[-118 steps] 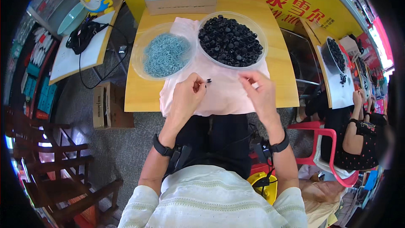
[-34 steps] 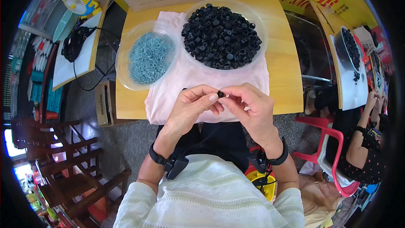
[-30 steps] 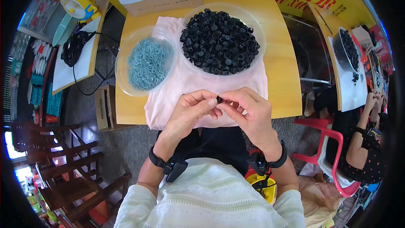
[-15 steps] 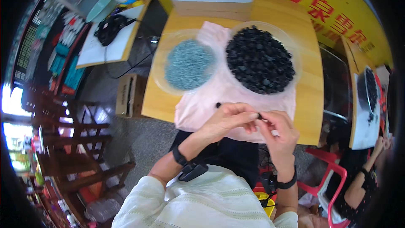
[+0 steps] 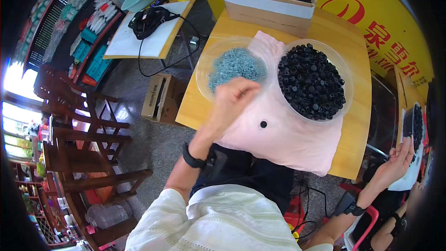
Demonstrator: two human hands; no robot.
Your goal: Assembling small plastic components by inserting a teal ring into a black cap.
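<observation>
From the head view, the person sits at a yellow wooden bench (image 5: 357, 60) with a pink cloth (image 5: 288, 139) spread over its near half. The left hand (image 5: 231, 98) is stretched out over the cloth, at the near rim of a clear bowl of small blue-grey screws (image 5: 236, 65). Its fingers are curled loosely inward, and I cannot tell whether anything sits in its grip. A black band (image 5: 193, 161) circles that wrist.

Just right of the screw bowl stands a second clear bowl heaped with black caps (image 5: 312, 82); both bowls rest partly on the cloth. One lone black cap (image 5: 263, 124) lies on the cloth, near the left hand and on the person's side of the screw bowl, touching neither bowl.

Beyond the bowls, at the far edge of the bench, sits a cardboard box (image 5: 269, 1) filled with more black pieces.

The right hand (image 5: 395, 162) is well away from the cloth, out past the right end of the bench, palm up with the fingers spread wide and nothing in it. A black watch (image 5: 349, 204) sits on that wrist.

Left of the bench, on the floor, stands a smaller cardboard box (image 5: 159, 98), and beyond it a white side table (image 5: 134, 42) carries a black tangle of cable.
</observation>
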